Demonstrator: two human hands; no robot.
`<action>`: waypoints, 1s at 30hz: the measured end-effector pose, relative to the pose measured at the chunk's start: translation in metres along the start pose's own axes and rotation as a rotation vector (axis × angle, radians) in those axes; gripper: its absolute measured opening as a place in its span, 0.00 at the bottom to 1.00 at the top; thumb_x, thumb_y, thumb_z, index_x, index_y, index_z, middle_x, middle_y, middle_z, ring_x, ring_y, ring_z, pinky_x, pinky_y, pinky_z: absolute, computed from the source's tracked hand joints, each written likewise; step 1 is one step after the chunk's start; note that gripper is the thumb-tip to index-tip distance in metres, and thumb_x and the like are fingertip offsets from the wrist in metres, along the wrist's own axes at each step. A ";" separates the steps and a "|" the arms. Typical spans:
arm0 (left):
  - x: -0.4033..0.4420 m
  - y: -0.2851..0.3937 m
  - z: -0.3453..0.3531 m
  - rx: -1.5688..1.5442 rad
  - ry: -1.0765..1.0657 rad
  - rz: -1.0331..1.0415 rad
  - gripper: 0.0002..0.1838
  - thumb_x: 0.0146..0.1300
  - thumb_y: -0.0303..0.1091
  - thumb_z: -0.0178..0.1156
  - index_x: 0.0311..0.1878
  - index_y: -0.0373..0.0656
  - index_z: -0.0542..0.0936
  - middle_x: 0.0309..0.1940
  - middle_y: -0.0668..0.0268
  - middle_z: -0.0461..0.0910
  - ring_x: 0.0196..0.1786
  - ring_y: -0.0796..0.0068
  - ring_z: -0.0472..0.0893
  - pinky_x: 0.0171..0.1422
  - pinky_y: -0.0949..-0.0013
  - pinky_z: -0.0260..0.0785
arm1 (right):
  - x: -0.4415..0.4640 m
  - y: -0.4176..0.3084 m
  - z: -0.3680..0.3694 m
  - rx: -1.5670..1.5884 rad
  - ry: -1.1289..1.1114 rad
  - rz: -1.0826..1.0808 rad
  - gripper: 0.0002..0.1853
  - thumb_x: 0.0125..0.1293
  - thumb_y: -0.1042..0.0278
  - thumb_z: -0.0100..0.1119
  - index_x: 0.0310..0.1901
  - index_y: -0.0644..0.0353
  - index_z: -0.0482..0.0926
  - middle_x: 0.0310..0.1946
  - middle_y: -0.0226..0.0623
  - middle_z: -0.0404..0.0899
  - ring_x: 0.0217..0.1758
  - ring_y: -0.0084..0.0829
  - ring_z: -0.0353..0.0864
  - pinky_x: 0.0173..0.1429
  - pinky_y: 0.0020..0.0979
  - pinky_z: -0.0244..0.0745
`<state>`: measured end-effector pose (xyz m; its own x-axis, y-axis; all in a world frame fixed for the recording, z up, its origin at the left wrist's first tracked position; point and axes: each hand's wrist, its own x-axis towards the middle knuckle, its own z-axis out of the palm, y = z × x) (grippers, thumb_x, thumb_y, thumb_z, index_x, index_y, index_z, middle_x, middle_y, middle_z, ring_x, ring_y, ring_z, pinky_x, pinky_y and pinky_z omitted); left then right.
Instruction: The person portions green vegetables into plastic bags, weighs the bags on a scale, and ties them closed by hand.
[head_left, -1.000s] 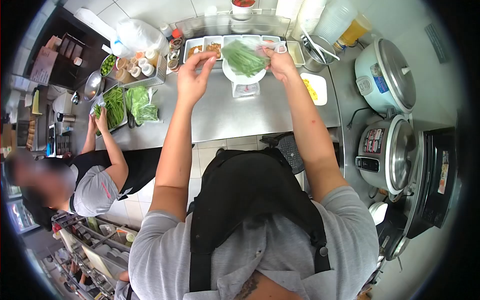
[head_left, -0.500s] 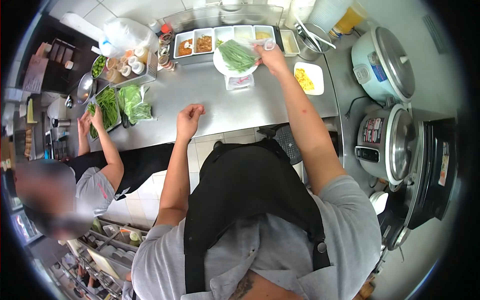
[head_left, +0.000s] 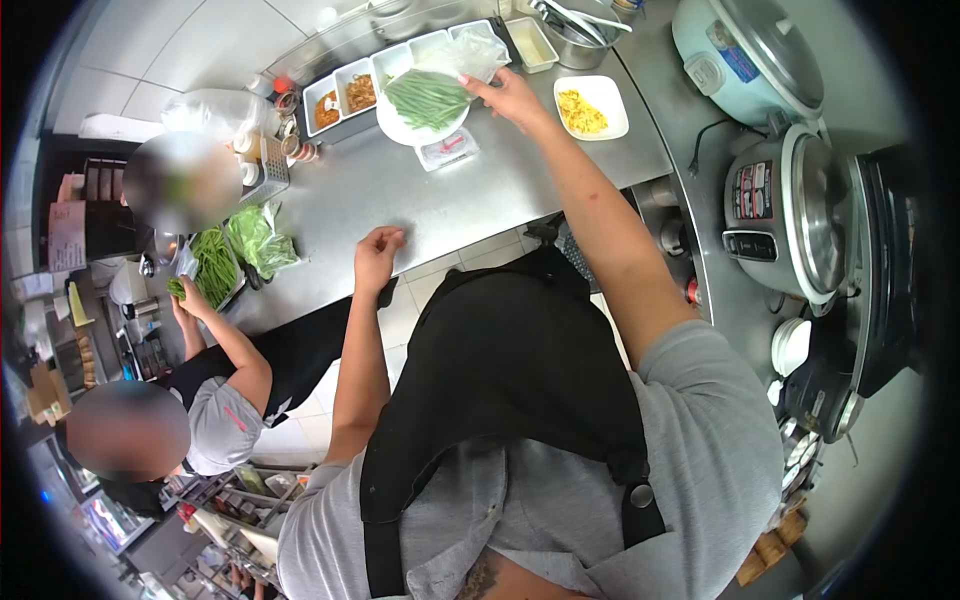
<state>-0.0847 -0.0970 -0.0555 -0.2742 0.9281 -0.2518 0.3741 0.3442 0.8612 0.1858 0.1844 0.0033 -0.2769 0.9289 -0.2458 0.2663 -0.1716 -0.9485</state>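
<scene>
A clear plastic bag of cut green beans (head_left: pixel 430 100) lies on a round white plate (head_left: pixel 408 132). The plate rests on a small white scale (head_left: pixel 447 150) on the steel counter. With its fingers at the bag's right side, my right hand (head_left: pixel 510 97) grips the loose plastic; part of the grip is hard to make out. Near the counter's front edge hovers my left hand (head_left: pixel 379 257), its fingers loosely curled with nothing visible in them. Right of the bag, a square white bowl (head_left: pixel 615 118) contains chopped yellow food (head_left: pixel 580 112).
White food tubs (head_left: pixel 354 88) line the back. Steel pot with utensils (head_left: pixel 572 45) stands back right; rice cookers (head_left: pixel 790 215) are along the right. At left, a co-worker's hands (head_left: pixel 190 300) hold green beans by a tray of them (head_left: pixel 212 262), beside bagged leafy greens (head_left: pixel 262 240).
My view has turned, shifting the counter leftward and tilting it. My right hand's fingers are straighter on the bag. The co-worker's hands have lowered, holding some beans.
</scene>
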 end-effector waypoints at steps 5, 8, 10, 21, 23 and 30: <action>0.003 0.008 0.007 0.013 -0.073 -0.041 0.12 0.71 0.35 0.66 0.48 0.35 0.85 0.34 0.66 0.87 0.39 0.79 0.84 0.48 0.72 0.74 | -0.013 0.022 -0.008 0.289 -0.136 -0.034 0.49 0.57 0.28 0.69 0.64 0.68 0.74 0.58 0.39 0.79 0.50 0.27 0.77 0.50 0.28 0.76; 0.005 0.012 0.008 0.041 -0.117 -0.067 0.13 0.71 0.37 0.66 0.48 0.36 0.85 0.35 0.66 0.87 0.39 0.79 0.84 0.48 0.72 0.73 | -0.016 0.033 -0.006 0.345 -0.060 -0.020 0.50 0.57 0.26 0.68 0.64 0.70 0.74 0.58 0.39 0.79 0.51 0.27 0.77 0.50 0.29 0.76; 0.007 0.011 0.010 0.060 -0.137 -0.081 0.14 0.71 0.38 0.66 0.48 0.36 0.85 0.35 0.66 0.87 0.39 0.79 0.83 0.49 0.72 0.73 | -0.015 0.033 -0.007 0.361 -0.040 -0.023 0.50 0.57 0.26 0.68 0.63 0.71 0.74 0.57 0.40 0.80 0.51 0.27 0.77 0.50 0.29 0.76; 0.010 0.032 -0.004 0.107 -0.119 -0.022 0.16 0.72 0.41 0.66 0.48 0.35 0.85 0.35 0.63 0.88 0.39 0.76 0.86 0.49 0.70 0.77 | 0.023 -0.030 0.020 0.187 0.090 -0.203 0.23 0.70 0.49 0.68 0.53 0.61 0.86 0.44 0.36 0.89 0.47 0.27 0.84 0.53 0.32 0.76; 0.003 0.051 -0.011 -0.096 0.002 0.105 0.16 0.71 0.41 0.67 0.47 0.35 0.85 0.28 0.66 0.85 0.32 0.80 0.82 0.40 0.73 0.74 | 0.024 -0.053 0.034 0.043 0.094 -0.486 0.19 0.70 0.55 0.67 0.52 0.63 0.86 0.42 0.41 0.90 0.45 0.30 0.86 0.54 0.33 0.77; -0.018 0.163 -0.052 -0.644 0.296 0.256 0.24 0.77 0.51 0.57 0.48 0.34 0.83 0.33 0.64 0.83 0.33 0.77 0.82 0.40 0.72 0.75 | -0.062 -0.156 0.105 -0.293 -0.294 -0.948 0.10 0.65 0.73 0.61 0.46 0.58 0.87 0.41 0.43 0.85 0.45 0.45 0.86 0.51 0.36 0.78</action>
<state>-0.0643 -0.0653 0.1126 -0.5093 0.8596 0.0416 -0.1086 -0.1122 0.9877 0.0649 0.1192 0.1453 -0.6942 0.5177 0.5001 0.0246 0.7114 -0.7023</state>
